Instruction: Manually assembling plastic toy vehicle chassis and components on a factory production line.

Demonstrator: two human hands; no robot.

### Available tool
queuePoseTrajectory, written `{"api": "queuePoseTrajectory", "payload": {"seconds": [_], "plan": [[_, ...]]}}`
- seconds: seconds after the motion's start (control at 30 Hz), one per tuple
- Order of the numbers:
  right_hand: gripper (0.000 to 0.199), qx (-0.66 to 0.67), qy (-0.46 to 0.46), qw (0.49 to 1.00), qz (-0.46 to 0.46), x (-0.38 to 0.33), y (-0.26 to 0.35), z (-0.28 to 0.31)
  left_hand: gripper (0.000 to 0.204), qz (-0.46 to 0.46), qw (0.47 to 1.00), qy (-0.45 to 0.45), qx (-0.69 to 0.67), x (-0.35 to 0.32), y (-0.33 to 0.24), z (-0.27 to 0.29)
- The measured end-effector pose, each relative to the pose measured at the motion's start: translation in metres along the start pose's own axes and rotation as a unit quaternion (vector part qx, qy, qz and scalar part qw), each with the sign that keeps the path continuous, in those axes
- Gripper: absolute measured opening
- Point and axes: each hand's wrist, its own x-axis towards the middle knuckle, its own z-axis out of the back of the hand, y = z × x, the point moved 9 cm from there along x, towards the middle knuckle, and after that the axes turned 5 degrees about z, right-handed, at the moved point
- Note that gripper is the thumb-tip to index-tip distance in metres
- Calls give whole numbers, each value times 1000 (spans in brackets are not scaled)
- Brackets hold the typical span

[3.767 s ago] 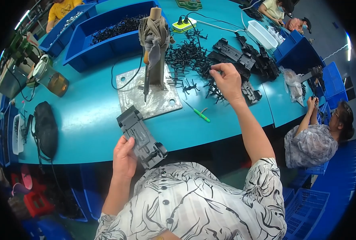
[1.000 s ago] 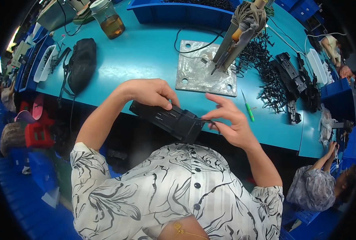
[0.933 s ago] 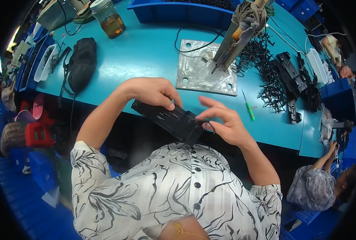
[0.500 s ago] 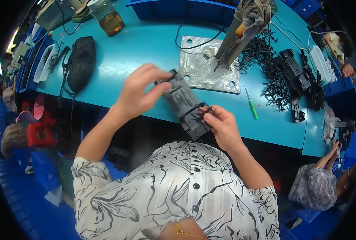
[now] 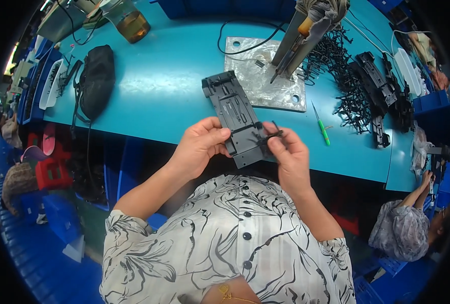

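A long black plastic chassis (image 5: 231,109), molded with ridges and slots, is held tilted just off the near edge of the table. My left hand (image 5: 200,147) grips its left side near the lower end, thumb on top. Pinched between the thumb and fingers of my right hand (image 5: 289,154) is a thin, branched black plastic piece (image 5: 269,136), against the chassis's right edge. Motion blur and my fingers hide part of that piece, so whether it is seated in the chassis cannot be told.
Beyond the chassis, a metal plate (image 5: 240,61) bears an upright stand with a cloth-wrapped pointed tool (image 5: 281,68). Right of it lie a green-handled screwdriver (image 5: 323,133), piled thin black parts (image 5: 344,96) and more chassis (image 5: 377,83). A black pouch (image 5: 97,83) and a jug (image 5: 131,25) are left.
My left hand has come down from the chassis's far end to its lower left side. The thin black piece in my right hand now sticks out more visibly at the right edge.
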Motion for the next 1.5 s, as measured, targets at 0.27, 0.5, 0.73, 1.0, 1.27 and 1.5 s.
{"api": "queuePoseTrajectory", "payload": {"seconds": [0.27, 0.5, 0.73, 1.0, 1.27, 1.5], "plan": [[29, -477, 80, 778, 401, -18, 78, -32, 12, -26, 999, -20, 21, -1, 3, -4], [29, -500, 134, 742, 426, -17, 69, -48, 16, -28, 999, -18, 8, -2, 9, -8], [31, -496, 143, 739, 434, -17, 67, -53, 17, -43, 999, -22, -8, -4, 9, -11], [31, -501, 151, 734, 433, -19, 65, -51, 23, -50, 999, 12, 3, -3, 10, -18], [31, -510, 151, 737, 418, -20, 64, -52, 22, -59, 998, -5, 15, -5, 9, -16], [30, -496, 174, 746, 409, -20, 62, -58, 18, -67, 998, -8, 3, -8, 7, -20]]}}
